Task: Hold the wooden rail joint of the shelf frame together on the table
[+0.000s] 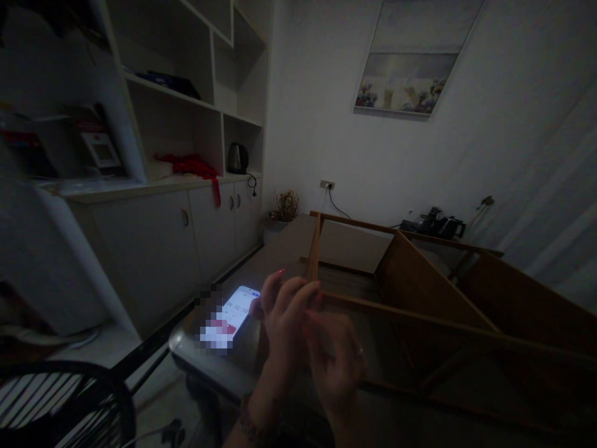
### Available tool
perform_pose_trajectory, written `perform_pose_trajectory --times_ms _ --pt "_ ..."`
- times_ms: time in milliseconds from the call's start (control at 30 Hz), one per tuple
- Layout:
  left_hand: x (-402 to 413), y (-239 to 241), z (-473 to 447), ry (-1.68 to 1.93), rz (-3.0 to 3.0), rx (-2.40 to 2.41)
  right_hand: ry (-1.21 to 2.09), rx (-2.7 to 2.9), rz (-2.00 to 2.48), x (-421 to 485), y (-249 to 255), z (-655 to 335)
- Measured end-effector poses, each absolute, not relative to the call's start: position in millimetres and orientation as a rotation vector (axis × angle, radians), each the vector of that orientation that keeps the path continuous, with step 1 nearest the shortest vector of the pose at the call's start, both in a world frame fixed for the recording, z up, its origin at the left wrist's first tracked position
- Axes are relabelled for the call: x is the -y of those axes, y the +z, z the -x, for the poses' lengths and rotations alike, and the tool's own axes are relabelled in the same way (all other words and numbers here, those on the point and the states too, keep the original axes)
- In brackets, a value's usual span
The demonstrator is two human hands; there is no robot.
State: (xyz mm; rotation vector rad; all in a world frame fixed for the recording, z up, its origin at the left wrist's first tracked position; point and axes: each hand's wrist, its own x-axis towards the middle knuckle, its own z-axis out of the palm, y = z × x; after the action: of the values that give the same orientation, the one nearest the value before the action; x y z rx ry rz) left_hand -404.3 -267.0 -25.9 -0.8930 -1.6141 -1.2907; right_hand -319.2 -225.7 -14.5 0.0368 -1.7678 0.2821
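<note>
Near the lower middle of the dim head view, my left hand (pixel 285 314) is raised with bent fingers, and their tips with red nails point up and to the right. Close against it on the right is my right hand (pixel 336 351), its thumb and fingers pinched together towards the left hand's fingertips. Anything between the fingers is too dark and small to make out. Just left of my left hand, a lit phone (pixel 237 311) lies face up on the table (pixel 252 274), showing large digits; part of it is blurred out.
A wooden frame with slanting boards (pixel 433 280) lies across the table on the right. A black fan guard (pixel 65 398) stands at lower left. White cabinets (pixel 140 230) line the left wall, with a kettle (pixel 237 158) and red cloth (pixel 191 165). A coffee pot (pixel 450 227) is behind.
</note>
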Motion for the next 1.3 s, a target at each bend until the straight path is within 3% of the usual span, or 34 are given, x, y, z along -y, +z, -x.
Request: perform_pose_trajectory --times_ms 267,1000,1300 --pt "268 -23 404 -1.267 0.882 1.618 0.009 1.944 -0.094 223 3 313" --pt "270 -24 404 -1.232 0.892 1.628 0.505 1.970 -0.007 232 -4 304" --pt "268 -26 405 -1.284 0.906 1.611 0.350 1.887 -0.001 232 -9 302"
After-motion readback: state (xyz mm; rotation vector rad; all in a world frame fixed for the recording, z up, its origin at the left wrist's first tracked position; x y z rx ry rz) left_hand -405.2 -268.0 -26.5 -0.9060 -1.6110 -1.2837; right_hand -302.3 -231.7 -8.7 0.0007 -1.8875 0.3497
